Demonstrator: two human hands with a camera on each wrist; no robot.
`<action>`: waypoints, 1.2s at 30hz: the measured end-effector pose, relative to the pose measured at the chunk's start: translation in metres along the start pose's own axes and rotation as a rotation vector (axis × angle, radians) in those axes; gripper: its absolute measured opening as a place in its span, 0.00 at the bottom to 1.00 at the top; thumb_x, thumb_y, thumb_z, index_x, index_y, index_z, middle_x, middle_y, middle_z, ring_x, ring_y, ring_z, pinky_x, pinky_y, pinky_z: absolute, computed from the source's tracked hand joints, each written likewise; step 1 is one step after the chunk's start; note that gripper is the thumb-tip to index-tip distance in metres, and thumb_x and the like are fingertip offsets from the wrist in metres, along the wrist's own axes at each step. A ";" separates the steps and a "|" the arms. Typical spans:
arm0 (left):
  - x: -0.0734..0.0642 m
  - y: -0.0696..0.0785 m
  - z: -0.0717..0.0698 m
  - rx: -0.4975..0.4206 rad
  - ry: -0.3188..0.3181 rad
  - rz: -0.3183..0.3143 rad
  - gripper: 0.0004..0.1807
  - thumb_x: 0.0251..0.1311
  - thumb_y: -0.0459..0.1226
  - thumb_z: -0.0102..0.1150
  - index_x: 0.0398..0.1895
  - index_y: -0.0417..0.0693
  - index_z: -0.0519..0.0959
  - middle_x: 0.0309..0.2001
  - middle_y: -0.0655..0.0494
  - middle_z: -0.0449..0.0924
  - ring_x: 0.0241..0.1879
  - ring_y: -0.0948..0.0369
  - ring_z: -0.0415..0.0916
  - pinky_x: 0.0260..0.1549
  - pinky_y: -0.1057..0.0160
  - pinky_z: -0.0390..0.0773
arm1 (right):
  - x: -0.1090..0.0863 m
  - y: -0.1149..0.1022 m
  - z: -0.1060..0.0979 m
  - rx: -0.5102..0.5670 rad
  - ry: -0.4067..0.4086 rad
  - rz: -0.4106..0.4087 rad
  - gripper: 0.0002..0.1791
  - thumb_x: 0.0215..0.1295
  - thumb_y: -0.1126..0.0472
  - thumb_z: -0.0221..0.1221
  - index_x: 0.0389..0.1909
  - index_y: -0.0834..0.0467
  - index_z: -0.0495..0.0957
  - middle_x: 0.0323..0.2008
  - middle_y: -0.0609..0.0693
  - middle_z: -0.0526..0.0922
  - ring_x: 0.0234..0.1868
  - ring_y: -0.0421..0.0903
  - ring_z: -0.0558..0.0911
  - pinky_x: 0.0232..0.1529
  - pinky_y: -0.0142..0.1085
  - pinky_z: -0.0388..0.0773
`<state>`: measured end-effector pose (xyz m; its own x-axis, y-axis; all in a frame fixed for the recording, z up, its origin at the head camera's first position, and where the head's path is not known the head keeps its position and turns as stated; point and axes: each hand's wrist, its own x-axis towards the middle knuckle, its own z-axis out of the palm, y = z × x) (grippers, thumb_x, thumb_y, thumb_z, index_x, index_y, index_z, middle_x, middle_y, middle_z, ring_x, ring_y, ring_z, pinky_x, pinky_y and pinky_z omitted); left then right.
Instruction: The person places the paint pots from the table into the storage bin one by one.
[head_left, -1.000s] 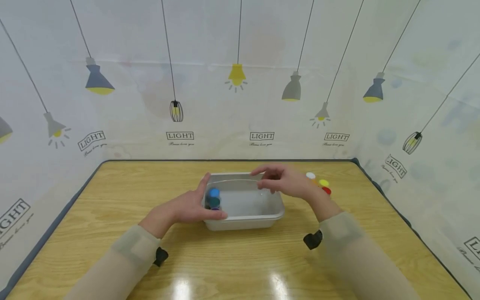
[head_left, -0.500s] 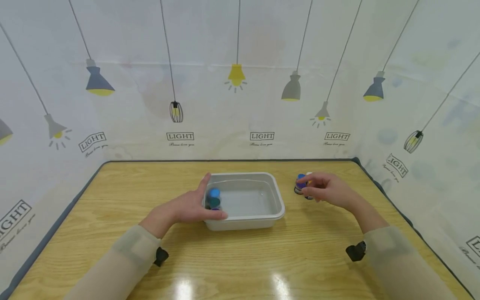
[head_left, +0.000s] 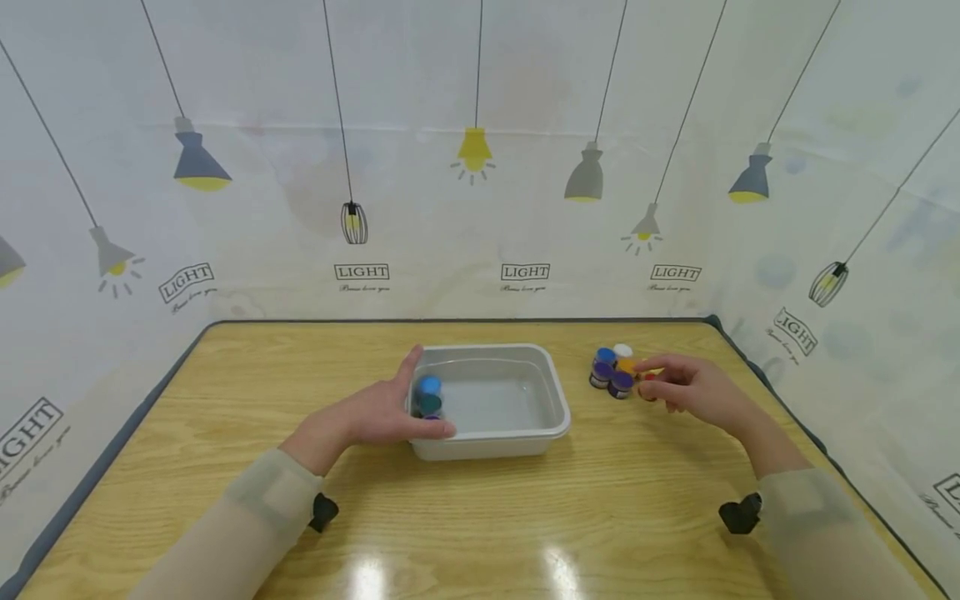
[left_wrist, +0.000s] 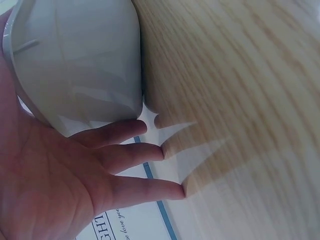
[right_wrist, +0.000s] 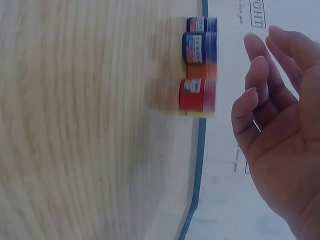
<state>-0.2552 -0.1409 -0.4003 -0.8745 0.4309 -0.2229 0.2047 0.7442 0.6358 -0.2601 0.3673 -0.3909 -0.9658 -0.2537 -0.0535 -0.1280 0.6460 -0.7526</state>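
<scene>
A white plastic tub (head_left: 487, 446) stands mid-table. My left hand (head_left: 375, 412) rests against its left end, thumb over the near rim and index finger at the far corner; the left wrist view shows the other fingers (left_wrist: 150, 190) straight below the tub's wall. Inside, beside that hand, are a light blue-lidded jar (head_left: 429, 386), a dark green-lidded jar (head_left: 430, 405) and a partly hidden purple-lidded one. My right hand (head_left: 697, 387), holding nothing, hovers over the right-hand jars with fingers loosely bent. Nearest it is a small red paint jar (right_wrist: 192, 95), partly covered in the head view.
Left of the right hand cluster two purple jars (head_left: 620, 384), a blue-lidded jar (head_left: 604, 357), a white-lidded jar (head_left: 622, 352) and an orange-lidded jar (head_left: 626, 365). A printed wall sheet (head_left: 450, 233) rises behind the wooden table (head_left: 480, 517).
My right hand has moved from above the tub rightward, past the purple jars, to the red jar, uncovering the jar cluster. The left hand and tub have stayed in place.
</scene>
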 end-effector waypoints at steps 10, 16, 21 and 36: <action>0.001 -0.002 0.001 -0.005 0.004 0.012 0.80 0.56 0.75 0.70 0.91 0.56 0.25 0.77 0.31 0.72 0.70 0.44 0.77 0.74 0.37 0.72 | -0.005 0.026 -0.017 -0.052 0.042 0.093 0.28 0.79 0.46 0.67 0.73 0.53 0.79 0.43 0.60 0.86 0.35 0.58 0.82 0.33 0.42 0.80; 0.000 -0.001 0.001 -0.001 0.008 0.018 0.79 0.56 0.74 0.71 0.91 0.55 0.26 0.76 0.31 0.73 0.68 0.44 0.77 0.74 0.38 0.72 | -0.003 0.038 -0.020 -0.089 0.051 0.112 0.26 0.80 0.47 0.66 0.72 0.53 0.79 0.48 0.61 0.86 0.36 0.56 0.83 0.36 0.41 0.83; 0.000 -0.002 0.001 -0.006 0.007 0.021 0.79 0.56 0.74 0.71 0.91 0.55 0.25 0.75 0.31 0.73 0.67 0.45 0.78 0.73 0.38 0.73 | 0.003 0.050 -0.016 -0.114 0.059 0.100 0.25 0.81 0.49 0.65 0.71 0.53 0.80 0.55 0.60 0.85 0.36 0.50 0.84 0.36 0.40 0.83; 0.001 -0.002 0.001 -0.010 0.001 0.011 0.80 0.55 0.75 0.71 0.91 0.55 0.25 0.78 0.32 0.70 0.71 0.43 0.76 0.75 0.36 0.71 | 0.018 0.055 -0.006 -0.155 0.076 0.147 0.34 0.76 0.38 0.67 0.71 0.56 0.76 0.59 0.63 0.83 0.46 0.51 0.82 0.40 0.38 0.83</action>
<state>-0.2561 -0.1418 -0.4029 -0.8724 0.4389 -0.2151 0.2102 0.7342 0.6455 -0.2855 0.4031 -0.4291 -0.9901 -0.0972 -0.1013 -0.0118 0.7766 -0.6299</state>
